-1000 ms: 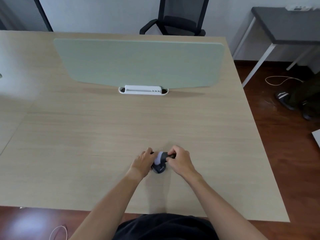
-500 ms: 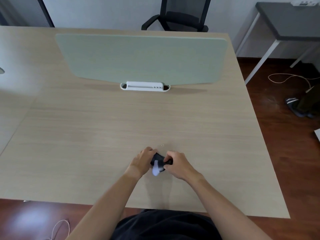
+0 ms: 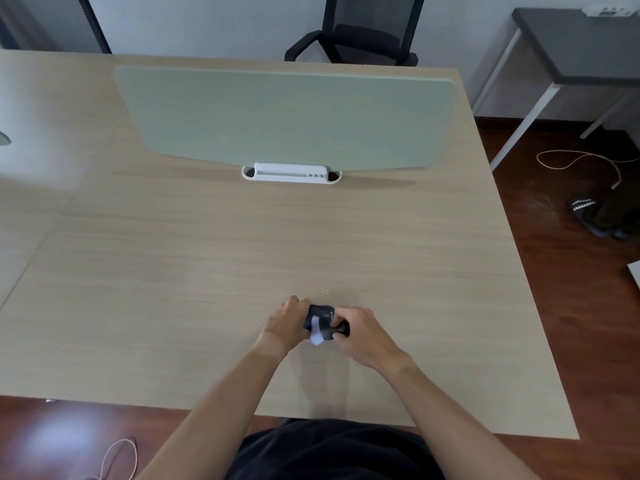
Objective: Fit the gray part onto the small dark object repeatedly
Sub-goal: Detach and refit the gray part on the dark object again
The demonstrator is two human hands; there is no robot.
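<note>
A small dark object (image 3: 323,320) with pale lettering sits between both hands, just above the wooden table (image 3: 207,271) near its front edge. A pale gray part (image 3: 316,332) shows against the object's lower left side, touching it. My left hand (image 3: 289,323) grips the pair from the left, and my right hand (image 3: 360,332) grips it from the right, with a dark stub sticking out by the right fingers. The fingers hide how the two pieces join.
A pale green divider panel (image 3: 287,116) stands across the far half of the table on a white base (image 3: 291,172). A black office chair (image 3: 360,32) is behind it. A gray side table (image 3: 581,43), cables and shoes lie on the floor at right.
One second ago the gray part sat on top with the dark object below; the pair has been turned over, so the gray part is low and the dark object up. Both hands stay closed on it.
</note>
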